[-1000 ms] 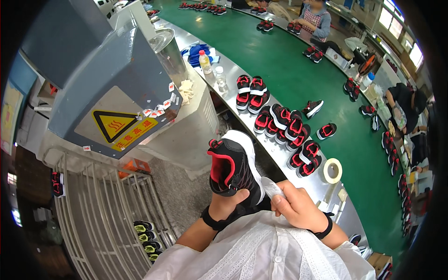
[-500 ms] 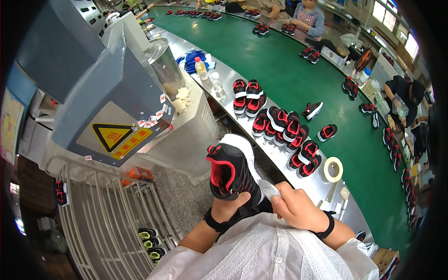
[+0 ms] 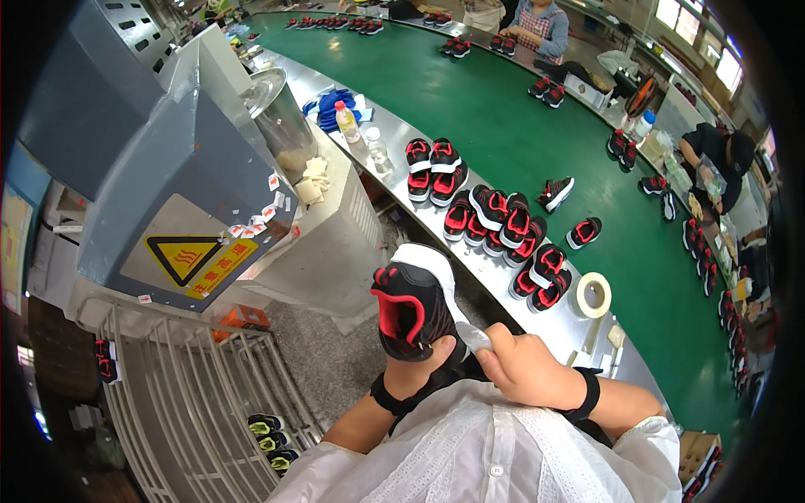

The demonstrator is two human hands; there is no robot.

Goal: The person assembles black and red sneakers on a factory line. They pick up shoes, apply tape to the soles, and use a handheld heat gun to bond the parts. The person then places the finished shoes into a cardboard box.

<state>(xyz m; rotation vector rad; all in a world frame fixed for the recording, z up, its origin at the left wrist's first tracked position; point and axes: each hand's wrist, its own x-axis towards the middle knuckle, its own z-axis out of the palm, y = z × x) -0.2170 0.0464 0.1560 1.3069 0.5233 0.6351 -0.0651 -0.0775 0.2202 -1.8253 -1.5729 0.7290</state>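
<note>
Beside the conveyor belt (image 3: 503, 117), both hands (image 3: 524, 369) clasp an upturned shoe (image 3: 411, 306).

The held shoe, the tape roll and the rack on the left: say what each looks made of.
Shoe in the left hand: seemingly black fabric with red trim, matte; white sole probably rubber or foam, touched by the right hand.
Tape roll: pale paper-like tape, dull surface.
Rack: thin grey bars, likely painted metal.

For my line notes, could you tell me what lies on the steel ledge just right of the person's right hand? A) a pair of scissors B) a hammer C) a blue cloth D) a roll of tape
D: a pale roll of tape lies flat on the steel ledge, beyond the right hand.
</note>
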